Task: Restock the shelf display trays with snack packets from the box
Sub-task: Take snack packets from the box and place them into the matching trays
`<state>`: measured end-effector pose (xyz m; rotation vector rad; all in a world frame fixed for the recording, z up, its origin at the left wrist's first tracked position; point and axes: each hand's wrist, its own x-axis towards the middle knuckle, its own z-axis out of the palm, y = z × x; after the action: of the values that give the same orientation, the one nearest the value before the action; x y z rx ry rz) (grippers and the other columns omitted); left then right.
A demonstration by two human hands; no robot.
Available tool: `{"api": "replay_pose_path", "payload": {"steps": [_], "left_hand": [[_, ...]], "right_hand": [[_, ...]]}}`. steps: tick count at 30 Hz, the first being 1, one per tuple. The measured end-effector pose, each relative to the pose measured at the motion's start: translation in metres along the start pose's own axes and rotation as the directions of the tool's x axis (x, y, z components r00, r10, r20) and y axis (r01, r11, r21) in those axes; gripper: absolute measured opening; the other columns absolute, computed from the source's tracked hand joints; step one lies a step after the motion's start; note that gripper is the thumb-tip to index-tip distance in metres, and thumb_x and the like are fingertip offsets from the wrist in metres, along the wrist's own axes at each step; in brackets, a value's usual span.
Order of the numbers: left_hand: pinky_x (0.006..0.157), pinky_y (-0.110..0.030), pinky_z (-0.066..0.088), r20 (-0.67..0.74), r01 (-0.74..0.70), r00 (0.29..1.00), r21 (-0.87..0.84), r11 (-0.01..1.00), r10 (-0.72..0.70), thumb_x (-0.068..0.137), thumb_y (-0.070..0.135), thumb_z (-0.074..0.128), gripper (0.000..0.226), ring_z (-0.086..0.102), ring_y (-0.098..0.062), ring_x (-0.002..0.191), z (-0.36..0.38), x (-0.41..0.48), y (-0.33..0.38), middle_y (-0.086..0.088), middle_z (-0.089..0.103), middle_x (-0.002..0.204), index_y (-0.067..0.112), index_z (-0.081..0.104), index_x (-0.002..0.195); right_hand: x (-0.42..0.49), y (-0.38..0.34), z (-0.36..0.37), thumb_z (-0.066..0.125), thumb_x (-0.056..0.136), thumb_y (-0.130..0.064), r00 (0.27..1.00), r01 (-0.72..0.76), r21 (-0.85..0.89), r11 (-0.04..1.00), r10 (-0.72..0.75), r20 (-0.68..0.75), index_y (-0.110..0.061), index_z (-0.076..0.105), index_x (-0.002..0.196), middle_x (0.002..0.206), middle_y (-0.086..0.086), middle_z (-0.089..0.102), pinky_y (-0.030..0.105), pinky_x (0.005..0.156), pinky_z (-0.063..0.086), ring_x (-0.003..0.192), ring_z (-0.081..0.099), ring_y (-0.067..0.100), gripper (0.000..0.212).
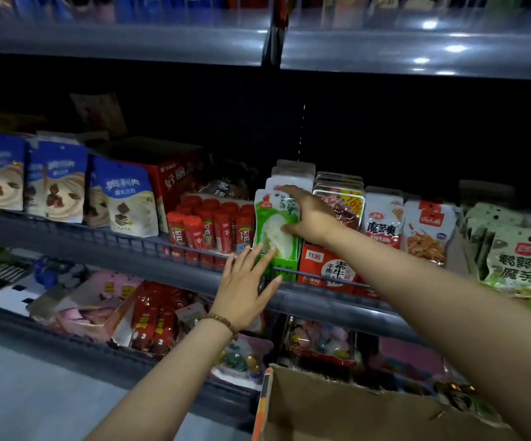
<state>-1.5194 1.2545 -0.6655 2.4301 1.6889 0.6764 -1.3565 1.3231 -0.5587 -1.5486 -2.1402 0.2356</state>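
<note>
Gripping green packet (pixel 275 222), right hand (pixel 313 218), fingers (pixel 285 188) half hidden; left hand (pixel 242 291) flat, fingers straight, empty

Green-and-white packet (pixel 276 222), red tubes (pixel 213 226)

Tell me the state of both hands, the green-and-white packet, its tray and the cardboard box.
left hand, open, fingers straight against the green display tray.
right hand, pinching the front green-and-white packet.
green-and-white packet, upright at the tray's front.
green display tray, filled with upright packets.
cardboard box, open-topped; contents hidden.
</note>
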Motion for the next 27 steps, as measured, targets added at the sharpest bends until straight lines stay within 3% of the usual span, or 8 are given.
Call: {"api": "replay_pose_path", "payload": {"steps": [4, 8, 12, 17, 19, 22, 25, 27], "left_hand": [[0.117, -0.035, -0.009, 0.002, 0.018, 1.000, -0.017, 1.000, -0.018, 0.087, 0.064, 0.013, 0.066, -0.007, -0.009, 0.144, -0.004, -0.006, 0.006, 0.010, 0.002, 0.158, 0.039, 0.007, 0.149], [0.116, -0.031, -0.012, -0.030, 0.044, 0.998, -0.126, 0.991, -0.049, 0.088, 0.065, 0.015, 0.066, -0.012, -0.003, 0.143, -0.006, -0.039, 0.025, 0.021, -0.003, 0.152, 0.039, 0.006, 0.148], [0.118, -0.029, -0.002, 0.051, 0.092, 0.995, -0.291, 0.952, -0.081, 0.090, 0.068, 0.018, 0.060, -0.008, 0.002, 0.141, 0.014, -0.107, 0.042, 0.024, -0.002, 0.152, 0.045, 0.005, 0.144], [0.116, -0.029, 0.011, 0.257, 0.274, 0.949, -0.398, 0.876, -0.181, 0.093, 0.051, 0.043, 0.067, -0.001, 0.006, 0.136, 0.039, -0.183, 0.050, 0.028, -0.001, 0.149, 0.040, 0.006, 0.147], [0.111, -0.019, 0.028, 0.270, 0.283, 0.950, -0.543, 0.791, -0.156, 0.092, 0.042, 0.052, 0.066, 0.020, 0.015, 0.132, 0.039, -0.199, 0.057, 0.040, 0.019, 0.143, 0.048, 0.011, 0.143], [0.082, 0.004, 0.036, 0.313, 0.388, 0.920, -0.637, 0.666, -0.237, 0.090, 0.028, 0.060, 0.065, 0.040, 0.030, 0.103, 0.042, -0.210, 0.062, 0.058, 0.040, 0.109, 0.056, 0.017, 0.130], [0.080, 0.004, 0.034, 0.318, 0.438, 0.899, -0.682, 0.585, -0.302, 0.089, 0.022, 0.062, 0.065, 0.040, 0.017, 0.111, 0.048, -0.211, 0.064, 0.044, 0.038, 0.118, 0.048, 0.023, 0.134], [0.082, 0.002, 0.033, 0.310, 0.445, 0.895, -0.689, 0.572, -0.322, 0.089, 0.020, 0.062, 0.066, 0.039, 0.007, 0.118, 0.052, -0.211, 0.066, 0.038, 0.038, 0.121, 0.042, 0.024, 0.139]], "right_hand": [[-0.005, 0.004, -0.002, 0.078, 0.075, -0.022, 0.993, -0.057, -0.011, 0.998, 0.055, -0.108, -0.028, 0.026, 0.146, 0.148, 0.006, 0.028, 0.042, 0.113, 0.029, 0.138, 0.026, 0.027, 0.088], [-0.041, 0.003, -0.013, 0.075, 0.078, -0.024, 0.982, 0.028, 0.136, 0.990, -0.002, -0.188, -0.025, 0.024, 0.147, 0.151, 0.006, 0.022, 0.038, 0.115, 0.026, 0.140, 0.024, 0.024, 0.086], [-0.115, 0.003, -0.011, 0.071, 0.080, -0.027, 0.991, 0.104, 0.258, 0.961, -0.077, -0.112, -0.035, 0.027, 0.145, 0.153, -0.010, 0.017, 0.044, 0.113, 0.029, 0.129, 0.036, 0.016, 0.079], [-0.225, 0.024, 0.029, 0.069, 0.083, -0.030, 0.993, 0.102, 0.329, 0.939, -0.117, 0.025, -0.034, 0.039, 0.139, 0.148, -0.015, 0.029, 0.023, 0.113, 0.022, 0.137, 0.027, 0.001, 0.063], [-0.263, 0.038, 0.056, 0.069, 0.084, -0.028, 0.987, 0.036, 0.399, 0.916, -0.094, 0.127, -0.034, 0.049, 0.127, 0.135, -0.013, 0.044, 0.019, 0.108, 0.029, 0.128, 0.039, 0.000, 0.048], [-0.306, 0.061, 0.102, 0.068, 0.085, -0.017, 0.919, -0.220, 0.451, 0.865, 0.029, 0.393, -0.025, 0.058, 0.108, 0.113, -0.009, 0.056, 0.019, 0.098, 0.040, 0.109, 0.053, 0.007, 0.027], [-0.326, 0.069, 0.141, 0.061, 0.088, -0.005, 0.761, -0.552, 0.406, 0.728, 0.243, 0.601, -0.008, 0.055, 0.116, 0.110, 0.003, 0.055, 0.028, 0.098, 0.045, 0.101, 0.052, 0.013, 0.028], [-0.330, 0.071, 0.167, 0.060, 0.090, -0.011, 0.687, -0.658, 0.356, 0.664, 0.336, 0.644, -0.015, 0.049, 0.112, 0.108, 0.002, 0.052, 0.027, 0.094, 0.043, 0.100, 0.050, 0.013, 0.026]]}}
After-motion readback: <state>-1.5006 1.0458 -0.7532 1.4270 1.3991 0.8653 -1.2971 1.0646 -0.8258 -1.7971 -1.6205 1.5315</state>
